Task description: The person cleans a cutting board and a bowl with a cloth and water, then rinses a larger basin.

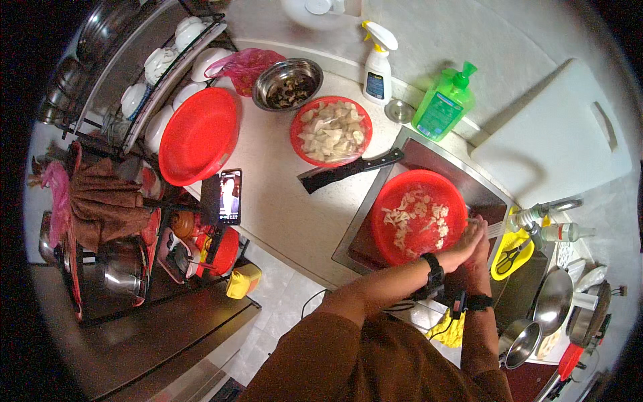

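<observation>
At the right rim of a red plastic basin [419, 181], my left hand [464, 246] and my right hand [480, 256] are close together, overlapping, beside water running from the faucet [525, 218]. A small pale thing shows at the fingertips, but my fingers hide what it is. The basin sits over the left sink bowl and holds water with small cauliflower-like white florets [439, 221] in it. On the counter just left of the sink lies a black-handled cleaver [349, 172]. Behind the cleaver, a red bowl [369, 113] holds pale sliced pieces [331, 131].
A steel bowl [261, 98], an empty red basin [201, 135] and a propped phone [230, 196] are on the left. Spray bottle [377, 75], green soap bottle [442, 108] and white cutting board [552, 135] stand at the back. Scissors [512, 256] lie in a yellow tray [504, 274] at right.
</observation>
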The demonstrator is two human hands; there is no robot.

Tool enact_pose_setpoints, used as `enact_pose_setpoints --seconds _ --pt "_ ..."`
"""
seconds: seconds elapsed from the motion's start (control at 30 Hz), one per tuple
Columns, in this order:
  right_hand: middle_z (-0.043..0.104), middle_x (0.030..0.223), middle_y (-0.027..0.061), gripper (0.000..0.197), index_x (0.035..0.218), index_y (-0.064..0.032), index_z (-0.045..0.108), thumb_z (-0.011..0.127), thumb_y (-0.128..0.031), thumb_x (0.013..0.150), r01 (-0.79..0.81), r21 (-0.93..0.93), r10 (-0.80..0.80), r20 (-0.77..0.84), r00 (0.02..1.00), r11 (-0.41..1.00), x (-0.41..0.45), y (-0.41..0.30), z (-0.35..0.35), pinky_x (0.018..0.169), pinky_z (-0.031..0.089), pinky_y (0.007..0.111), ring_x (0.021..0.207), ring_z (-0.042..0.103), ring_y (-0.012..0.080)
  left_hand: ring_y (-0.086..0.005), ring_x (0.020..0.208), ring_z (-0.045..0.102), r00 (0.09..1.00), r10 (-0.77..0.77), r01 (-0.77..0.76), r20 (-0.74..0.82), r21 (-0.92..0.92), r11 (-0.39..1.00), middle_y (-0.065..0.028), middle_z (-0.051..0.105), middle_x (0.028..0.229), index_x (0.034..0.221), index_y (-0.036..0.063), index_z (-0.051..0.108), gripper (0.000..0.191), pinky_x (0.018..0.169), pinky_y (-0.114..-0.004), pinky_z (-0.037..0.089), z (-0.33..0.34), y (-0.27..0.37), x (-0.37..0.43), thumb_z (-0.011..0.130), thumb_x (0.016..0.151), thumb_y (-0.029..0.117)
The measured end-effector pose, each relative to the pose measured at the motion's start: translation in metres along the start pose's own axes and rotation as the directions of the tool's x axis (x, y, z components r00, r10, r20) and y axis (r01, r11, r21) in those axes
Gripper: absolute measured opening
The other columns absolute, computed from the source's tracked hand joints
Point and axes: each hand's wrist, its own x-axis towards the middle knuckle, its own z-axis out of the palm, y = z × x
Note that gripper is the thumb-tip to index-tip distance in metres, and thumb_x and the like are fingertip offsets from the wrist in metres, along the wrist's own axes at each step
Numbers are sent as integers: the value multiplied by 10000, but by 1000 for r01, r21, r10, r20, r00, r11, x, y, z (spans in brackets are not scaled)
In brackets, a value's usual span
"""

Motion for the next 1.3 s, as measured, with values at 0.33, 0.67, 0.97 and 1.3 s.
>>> enact_pose_setpoints --seconds 0.33,0.67,0.97,1.3 --pt "521 948 89 349 1157 -43 378 460 -179 846 208 -696 -278 13 961 688 -18 -21 19 720 425 280 833 503 161 -161 1217 190 913 -403 391 69 -433 812 -36 223 1330 1295 252 207 564 960 -430 187 3 -37 18 335 815 520" --pt "464 747 195 190 816 10 483 449 -177 819 298 -951 -362 306 880 -79 -10 4 -6 661 361 402 734 448 364 -166 953 468 990 11 -12 144 4 1000 -9 474 1061 1094 166 431 381 822 -357 386 -34 -30 -11 421 823 434" --pt "465 1100 72 379 1127 -37 448 463 -281 836 -208 -832 219 -107 970 515 16 43 -65 878 352 306 1009 436 175 -158 829 557 957 -183 194 -226 24 981 -68 557 968 1072 61 460 359 686 -273 458 -111 61 -76 514 811 301" --pt "507 972 156 342 1076 -26 473 475 -191 777 -171 -949 434 -42 900 263 25 149 -107 790 388 369 900 487 273 -297 1001 429 925 323 98 -199 948 303 -155 447 1089 931 40 531 201 842 -339 357 -223 67 -158 527 730 40"
